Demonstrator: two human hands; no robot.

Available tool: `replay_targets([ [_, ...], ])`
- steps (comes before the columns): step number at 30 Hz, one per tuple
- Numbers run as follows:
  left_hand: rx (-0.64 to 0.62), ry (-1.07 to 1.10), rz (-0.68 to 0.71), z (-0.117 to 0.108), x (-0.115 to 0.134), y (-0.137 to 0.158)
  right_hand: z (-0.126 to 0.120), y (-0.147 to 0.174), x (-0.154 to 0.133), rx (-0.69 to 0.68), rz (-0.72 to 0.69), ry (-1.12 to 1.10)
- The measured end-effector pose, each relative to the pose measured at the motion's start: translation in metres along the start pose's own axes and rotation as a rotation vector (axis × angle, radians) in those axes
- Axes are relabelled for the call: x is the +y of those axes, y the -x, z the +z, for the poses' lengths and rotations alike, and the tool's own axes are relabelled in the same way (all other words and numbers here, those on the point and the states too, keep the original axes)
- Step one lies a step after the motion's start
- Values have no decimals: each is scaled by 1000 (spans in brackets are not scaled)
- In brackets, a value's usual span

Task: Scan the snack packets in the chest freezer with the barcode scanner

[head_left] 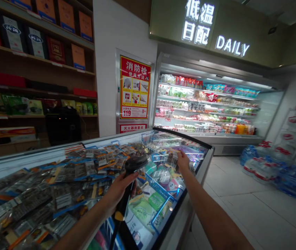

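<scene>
My left hand [120, 189] is wrapped round the grip of a black barcode scanner [134, 163], its head tilted up and to the right and its cable hanging down. Out over the far right part of the glass-topped freezer, my right hand [183, 161] pinches a small flat packet [172, 158] by its edge. Many similar plastic packets [85, 166] with orange and blue edges lie piled over the left part of the freezer top. Under the glass, bagged frozen goods [148, 205] sit in blue wire baskets.
The freezer's dark rim [186, 137] borders the glass. Behind it stands a lit refrigerated display [207, 104]. Boxed goods fill the wooden shelves [38, 45] at left. Packs of bottled water [262, 166] rest on the tiled floor [238, 205] at right.
</scene>
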State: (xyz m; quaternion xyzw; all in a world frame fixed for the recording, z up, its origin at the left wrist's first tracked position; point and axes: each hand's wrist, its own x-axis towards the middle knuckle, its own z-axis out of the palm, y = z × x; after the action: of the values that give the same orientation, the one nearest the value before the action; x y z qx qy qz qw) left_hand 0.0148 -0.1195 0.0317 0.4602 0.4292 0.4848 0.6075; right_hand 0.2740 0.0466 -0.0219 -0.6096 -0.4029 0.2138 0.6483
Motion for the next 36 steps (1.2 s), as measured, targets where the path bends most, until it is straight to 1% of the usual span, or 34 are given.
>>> replay_targets([
  [2, 27, 8, 6, -5, 2, -1, -4, -3, -3, 14, -21, 45],
  [4, 44, 7, 14, -7, 4, -1, -5, -1, -8, 23, -57, 151],
  [6, 43, -7, 16, -7, 5, -1, -2, 8, -13, 15, -111, 321],
  [9, 36, -30, 22, -8, 5, -2, 9, 25, -23, -27, -200, 611],
  [11, 27, -36, 34, -9, 4, -2, 17, 37, -29, -86, -225, 759],
  [14, 22, -28, 37, -10, 4, -2, 25, 51, -31, -192, -233, 909],
  [16, 9, -19, 40, -10, 5, -1, 27, 59, -27, -311, -299, 973],
  [19, 5, -26, 57, -9, 5, 0, 25, 67, -16, -550, -408, 1027],
  [20, 11, -32, 58, -9, 5, 0, 24, 67, -13, -591, -417, 1043],
  [21, 19, -37, 55, -9, 5, 1, 21, 67, -11, -593, -411, 1067],
  [22, 23, -40, 52, -9, 4, 1, 19, 65, -10, -567, -398, 1096],
  [24, 24, -33, 36, -9, 4, 3, 15, 63, -13, -457, -386, 1142],
  [26, 40, -20, 21, -10, 5, 4, 17, 66, -21, -355, -390, 1109],
  [27, 54, -16, 11, -9, 5, 5, 21, 70, -26, -341, -381, 1059],
  [28, 68, -13, 2, -9, 5, 6, 28, 76, -31, -365, -362, 1002],
  [30, 83, -10, -5, -8, 6, 7, 45, 94, -42, -492, -279, 922],
  [31, 77, -9, -2, -7, 6, 8, 54, 103, -45, -554, -256, 921],
  [32, 67, -8, 2, -6, 7, 9, 63, 112, -47, -568, -249, 931],
  [34, 42, -3, 8, -4, 7, 12, 76, 126, -48, -552, -270, 945],
  [36, 31, 12, 9, -5, 8, 16, 83, 130, -44, -528, -282, 908],
])
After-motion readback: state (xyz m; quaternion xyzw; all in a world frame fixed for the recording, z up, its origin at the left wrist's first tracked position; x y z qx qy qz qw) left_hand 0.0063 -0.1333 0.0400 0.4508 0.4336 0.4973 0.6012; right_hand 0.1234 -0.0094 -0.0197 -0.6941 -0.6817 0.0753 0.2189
